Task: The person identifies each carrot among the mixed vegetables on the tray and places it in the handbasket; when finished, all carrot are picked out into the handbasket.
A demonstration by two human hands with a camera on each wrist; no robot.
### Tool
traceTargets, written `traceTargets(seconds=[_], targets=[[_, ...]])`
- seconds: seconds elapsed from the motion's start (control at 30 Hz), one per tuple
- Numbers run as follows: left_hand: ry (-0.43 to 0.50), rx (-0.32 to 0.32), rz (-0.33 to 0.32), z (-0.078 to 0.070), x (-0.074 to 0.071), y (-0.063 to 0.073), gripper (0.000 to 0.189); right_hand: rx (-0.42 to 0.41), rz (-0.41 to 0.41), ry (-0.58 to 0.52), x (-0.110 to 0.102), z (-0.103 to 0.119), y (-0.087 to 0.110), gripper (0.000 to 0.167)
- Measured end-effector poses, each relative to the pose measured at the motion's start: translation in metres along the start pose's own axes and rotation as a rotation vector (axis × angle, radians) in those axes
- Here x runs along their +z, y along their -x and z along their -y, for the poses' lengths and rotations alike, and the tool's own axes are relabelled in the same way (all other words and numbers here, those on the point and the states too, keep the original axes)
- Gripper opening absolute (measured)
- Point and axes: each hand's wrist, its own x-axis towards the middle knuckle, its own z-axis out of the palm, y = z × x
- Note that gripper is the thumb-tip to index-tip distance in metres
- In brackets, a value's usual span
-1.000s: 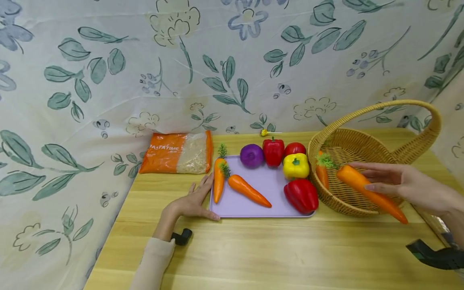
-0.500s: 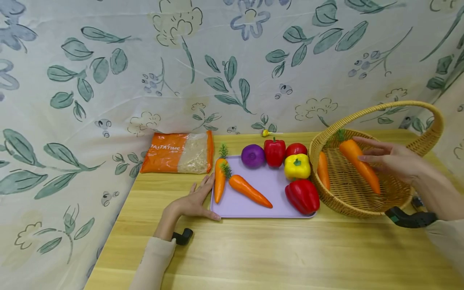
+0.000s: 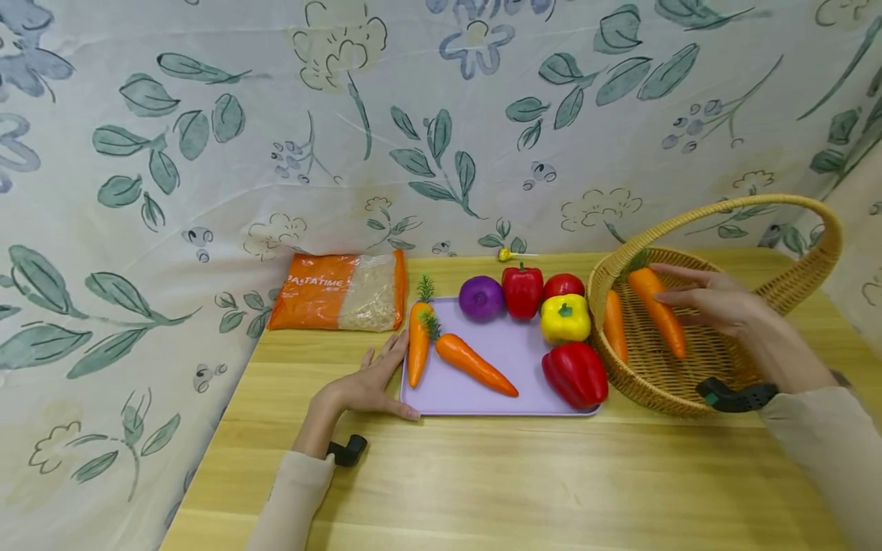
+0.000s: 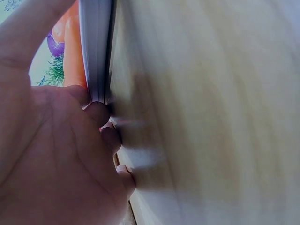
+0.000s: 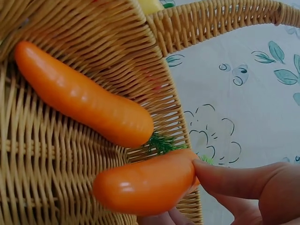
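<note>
With the wicker basket (image 3: pixel 644 390) as reference, the right hand (image 3: pixel 723 302) was inside its mouth; the grip was closed to a pinch, thumb and fingers on the held carrot (image 3: pixel 659 312) near its leafy end; that carrot slanted over the basket's floor (contact between tip and wicker could not be told); a second carrot (image 3: pixel 615 325) lay in the basket, toward its left wall, near the held one. The lilac tray (image 3: pixel 482 403) stood left of the basket on the counter (image 3: pixel 517 490), bearing a third carrot (image 3: pixel 477 365); the large red pepper (image 3: pixel 575 375) sat just beside the basket; the left hand (image 3: pixel 365 386) rested at the tray edge farthest from the basket, its grip spread, holding nothing. Hazards, as judged: a careless release could let the smooth carrot roll against its neighbour; a sleeve or wrist camera catching the handle (image 3: pixel 772 200) could tip the basket; a basket shoved leftward could displace the large red pepper; a hard left-hand push could slide the tray into the basket.
</note>
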Motion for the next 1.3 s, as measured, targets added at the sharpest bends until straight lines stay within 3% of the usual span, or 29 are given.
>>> traceTargets(seconds=[0.23, 0.53, 0.9, 0.97, 1.3], targets=[[0.005, 0.003, 0.000, 0.000, 0.000, 0.001, 0.137, 0.010, 0.012, -0.064, 0.001, -0.007, -0.007, 0.042], [0.015, -0.003, 0.007, 0.000, -0.001, 0.001, 0.137, 0.040, -0.014, -0.107, 0.011, -0.013, -0.019, 0.039], [0.014, 0.001, -0.002, 0.000, -0.001, 0.001, 0.136, 0.083, -0.089, -0.164, 0.016, -0.013, -0.019, 0.052], [0.010, 0.001, -0.003, 0.000, 0.000, 0.001, 0.137, 0.079, -0.087, -0.167, 0.016, -0.014, -0.019, 0.057], [0.018, 0.012, -0.005, 0.001, 0.000, 0.001, 0.137, 0.044, 0.003, -0.202, 0.015, -0.017, -0.021, 0.039]])
